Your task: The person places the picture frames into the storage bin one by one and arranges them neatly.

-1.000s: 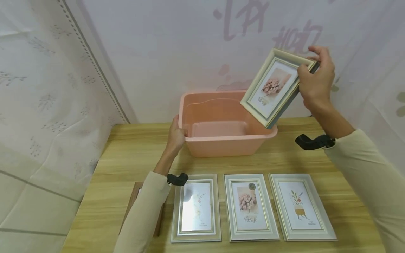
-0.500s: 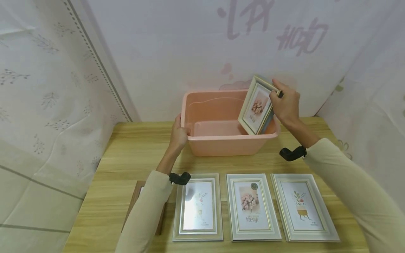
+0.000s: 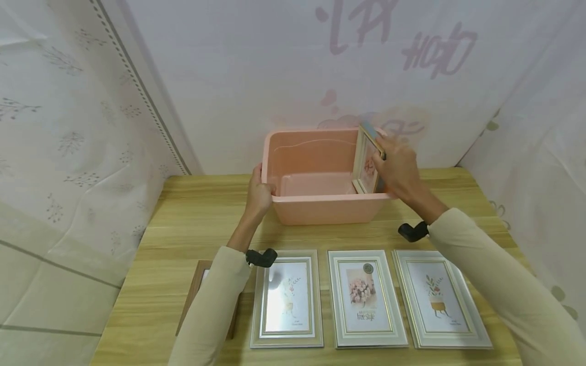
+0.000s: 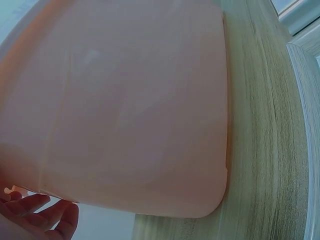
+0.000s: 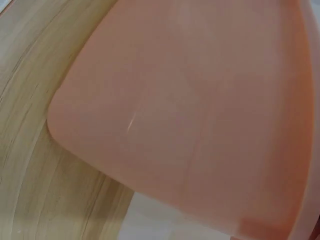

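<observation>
A pink plastic basin [image 3: 327,210] stands at the back of the wooden table. My left hand [image 3: 259,195] grips its left rim, thumb over the edge; in the left wrist view the fingers [image 4: 65,220] curl at the underside of the rim. At the basin's right end, my right hand [image 3: 399,163] holds a picture frame [image 3: 361,160] by its side edge. The frame stands steeply tilted, its lower part inside the basin. The right wrist view has the basin's outer wall [image 5: 150,110] filling it, with the hand out of sight.
Along the table's front lie a gold-edged frame [image 3: 287,340], a white frame [image 3: 370,340] with a flower picture and another white frame [image 3: 450,340] with a plant picture. A brown frame [image 3: 196,284] is partly under my left sleeve. A patterned cloth wall [image 3: 220,91] rises behind.
My right hand has brought the picture frame down and leftward from the air at the right into the basin, turning it more upright. The left hand has kept its grip on the rim.
</observation>
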Tool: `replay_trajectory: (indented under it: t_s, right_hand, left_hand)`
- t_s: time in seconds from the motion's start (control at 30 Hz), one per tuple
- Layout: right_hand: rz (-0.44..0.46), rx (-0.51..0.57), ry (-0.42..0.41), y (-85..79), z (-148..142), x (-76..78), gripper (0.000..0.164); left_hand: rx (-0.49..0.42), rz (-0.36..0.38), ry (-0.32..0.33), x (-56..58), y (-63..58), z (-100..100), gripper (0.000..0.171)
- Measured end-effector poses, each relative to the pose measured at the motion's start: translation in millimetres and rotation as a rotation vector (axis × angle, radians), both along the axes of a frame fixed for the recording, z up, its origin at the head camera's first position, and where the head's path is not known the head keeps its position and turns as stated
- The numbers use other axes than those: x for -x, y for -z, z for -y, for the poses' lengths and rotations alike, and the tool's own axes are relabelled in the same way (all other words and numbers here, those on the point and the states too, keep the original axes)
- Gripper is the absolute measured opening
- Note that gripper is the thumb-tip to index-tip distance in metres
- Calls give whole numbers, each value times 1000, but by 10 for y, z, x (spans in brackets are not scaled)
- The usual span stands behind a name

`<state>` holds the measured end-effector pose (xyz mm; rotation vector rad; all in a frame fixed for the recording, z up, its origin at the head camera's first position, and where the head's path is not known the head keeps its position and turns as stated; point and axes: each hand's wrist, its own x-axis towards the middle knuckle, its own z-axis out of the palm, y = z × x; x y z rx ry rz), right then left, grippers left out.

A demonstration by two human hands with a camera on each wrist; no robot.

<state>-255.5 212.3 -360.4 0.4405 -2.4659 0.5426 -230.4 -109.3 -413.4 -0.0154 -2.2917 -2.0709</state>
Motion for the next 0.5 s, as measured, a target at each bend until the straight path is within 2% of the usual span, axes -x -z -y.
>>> replay_trajectory:
  t_s: [0.1,0.23,0.33,0.43,0.5]
  right_hand:
    - [63,-13,27,-6,14,-44,33]
    - [154,13,58,-24,23,-92,28]
    - [236,12,45,-18,5,-104,25]
    - [316,1,22,5,-42,-96,35]
    - [355,-14,11,19,-76,-87,51]
  left_hand:
    - [3,5,5,-3,-5,0,79]
    - [10,-7,-1,-1,-20,8,79]
    - [8,-14,-10,8,-14,17,78]
    - [6,-8,-5,15,-2,19,78]
    - [4,-4,1,17,9,14,78]
